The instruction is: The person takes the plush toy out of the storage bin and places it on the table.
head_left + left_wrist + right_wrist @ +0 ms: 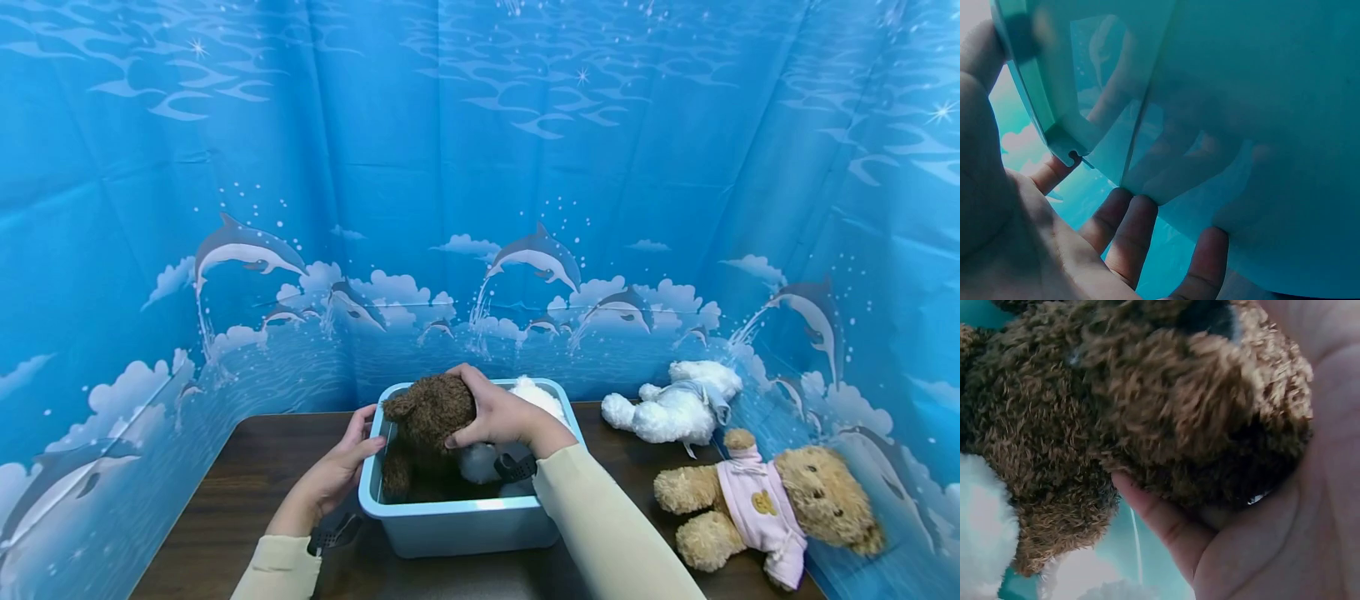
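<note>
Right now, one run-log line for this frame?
right hand: grips brown teddy bear head over blue bin | left hand: holds bin's left rim | outside bin: white plush, tan bear

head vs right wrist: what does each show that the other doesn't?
Only the head view: the left hand on the rim of the light blue bin, a white plush and a tan bear in a pink shirt lying on the dark table, dolphin backdrop. Only the right wrist view: the palm-side close-up of the fingers curled under the fur. Both: the right hand gripping the dark brown teddy bear.
</note>
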A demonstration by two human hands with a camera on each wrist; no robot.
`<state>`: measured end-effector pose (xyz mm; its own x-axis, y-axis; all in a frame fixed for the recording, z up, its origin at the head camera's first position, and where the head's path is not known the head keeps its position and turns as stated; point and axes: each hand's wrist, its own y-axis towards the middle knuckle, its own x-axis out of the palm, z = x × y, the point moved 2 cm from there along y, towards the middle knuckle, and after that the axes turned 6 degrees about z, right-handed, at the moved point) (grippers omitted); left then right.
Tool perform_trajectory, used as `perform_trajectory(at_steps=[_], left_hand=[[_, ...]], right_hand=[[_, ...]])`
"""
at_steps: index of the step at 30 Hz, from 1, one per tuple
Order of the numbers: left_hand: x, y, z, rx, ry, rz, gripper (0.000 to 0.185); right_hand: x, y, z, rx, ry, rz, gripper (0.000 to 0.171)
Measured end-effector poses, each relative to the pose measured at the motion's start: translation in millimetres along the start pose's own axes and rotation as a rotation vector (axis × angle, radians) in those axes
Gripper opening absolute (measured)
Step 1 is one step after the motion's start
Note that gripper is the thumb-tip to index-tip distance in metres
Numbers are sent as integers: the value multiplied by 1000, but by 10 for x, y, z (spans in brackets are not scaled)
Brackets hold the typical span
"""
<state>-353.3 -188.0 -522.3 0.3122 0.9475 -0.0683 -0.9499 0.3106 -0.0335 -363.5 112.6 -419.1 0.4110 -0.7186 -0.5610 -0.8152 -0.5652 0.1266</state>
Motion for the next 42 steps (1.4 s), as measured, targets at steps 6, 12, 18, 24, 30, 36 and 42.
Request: perform_trajectory(at_steps=[6, 12, 18, 24, 30, 36, 42], left_hand=[[-6, -1, 11, -2, -4, -1, 69], [-4, -10, 3, 6, -10, -12, 71], [-13, -15, -10, 14, -2, -15, 72], [-25, -13, -31, 5, -1, -5, 74], [-2, 12, -43, 23, -9, -15, 76], [4, 10, -38, 19, -16, -21, 75], [-11, -13, -32, 13, -2, 10, 74]], right_hand=[[-34, -8, -24, -3, 79, 52, 88], [-83, -52, -56, -29, 73, 104, 96], [-148, -86, -96, -67, 131, 117, 72], [-170, -92, -114, -97, 131, 134, 59], [-218, -128, -118, -149, 205, 225, 57], [-340, -176, -111, -207, 279, 353, 59], [-521, -264, -95, -260, 347, 527, 49]])
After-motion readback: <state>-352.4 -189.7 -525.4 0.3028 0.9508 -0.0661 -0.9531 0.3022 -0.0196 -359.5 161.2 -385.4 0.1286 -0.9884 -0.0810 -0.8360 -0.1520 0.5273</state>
